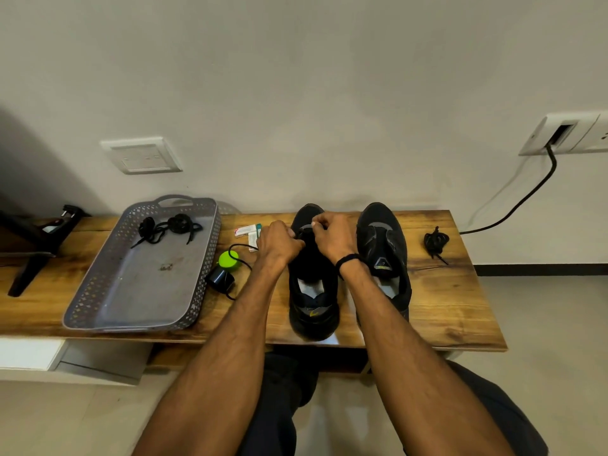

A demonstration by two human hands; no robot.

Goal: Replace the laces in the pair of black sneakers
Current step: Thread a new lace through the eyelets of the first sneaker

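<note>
Far out to the left of both grips, a black stand [31,248] sits at the end of the wooden counter [460,301]. Nearer, but well apart from the left grip, lies a grey perforated tray [141,284] with a tangle of spare laces [166,228] at its far end. On the wall above it is a white switch plate [141,155].

Just left of the left grip lie two small boxes [248,232], a green round cap [228,259] and a black cylinder [221,278]. A black lace [239,246] loops out across the cap from the left grip [279,242], whose fingers are curled tight round it.

Both grips meet over the front eyelets of the left sneaker [314,307], which stands on the counter with its toe to the wall and its heel at the near edge. The right grip [332,234] has its fingers bent and pinched on the same lace, touching the shoe's tongue area; a dark wristband [348,260] circles the wrist.

Just right of the right grip stands the right sneaker [383,245], parallel to the first, with no lace visible. Further right, well apart from the grip, a coiled lace [436,241] lies on the counter. Beyond it, a black cable [526,199] hangs from a wall socket [559,133].
</note>
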